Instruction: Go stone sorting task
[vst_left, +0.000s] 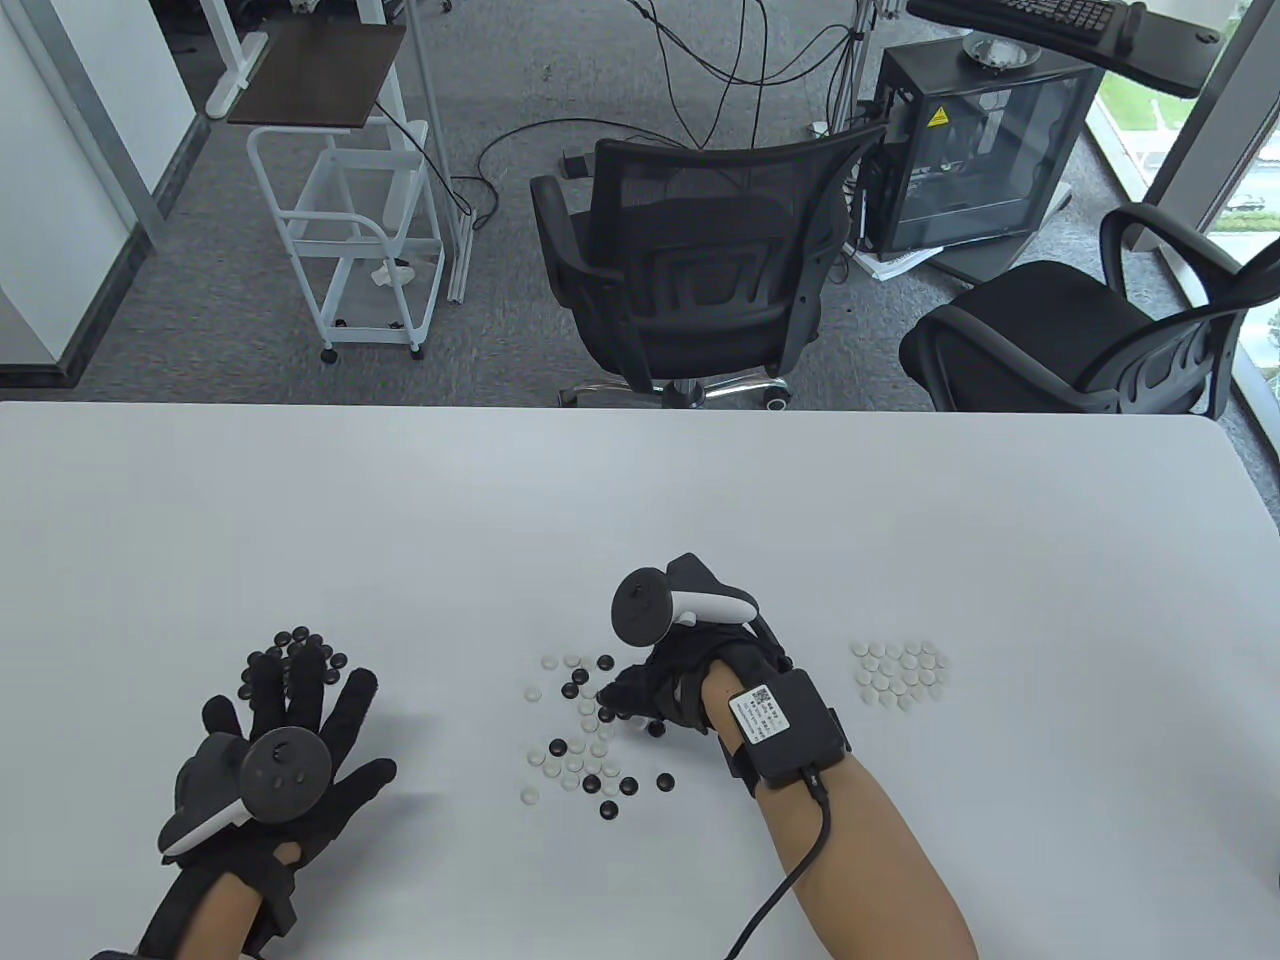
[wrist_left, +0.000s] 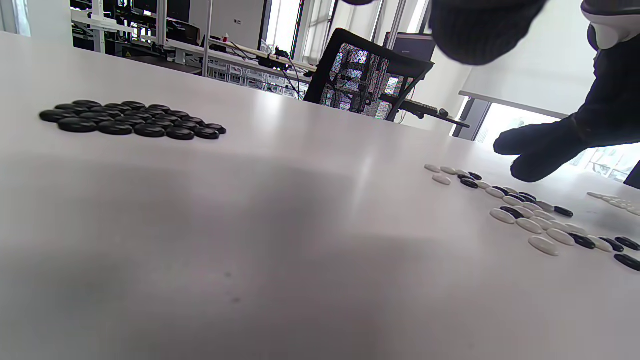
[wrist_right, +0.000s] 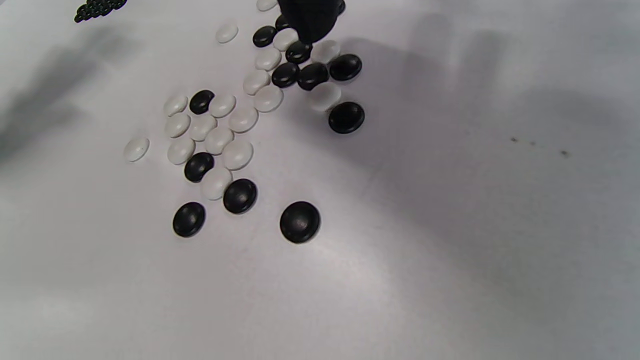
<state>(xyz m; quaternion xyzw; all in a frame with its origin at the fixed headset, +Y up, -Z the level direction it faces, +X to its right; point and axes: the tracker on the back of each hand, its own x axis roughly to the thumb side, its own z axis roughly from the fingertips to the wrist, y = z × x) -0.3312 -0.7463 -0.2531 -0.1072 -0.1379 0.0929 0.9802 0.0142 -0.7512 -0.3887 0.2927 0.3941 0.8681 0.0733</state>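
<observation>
Your left hand (vst_left: 275, 775) lay nearest the camera, flat on the table (vst_left: 640, 500) with fingers straight and spread, holding nothing; its fingertips reached the sorted black pile (vst_left: 297, 652). Your right hand (vst_left: 672, 680) had its fingers bent down over the mixed stones (vst_left: 585, 730) at centre; whether they pinched a stone could not be told. A sorted white pile (vst_left: 900, 675) sat well apart to the right. By this layout the sorting looked roughly half finished: two tidy single-colour groups stood ready, while a scatter of black and white stones was left to divide. Only the left wrist view showed the black pile (wrist_left: 131, 119) as one flat layer; only the right wrist view showed one fingertip (wrist_right: 310, 20) down among the mixed stones (wrist_right: 240, 120).
</observation>
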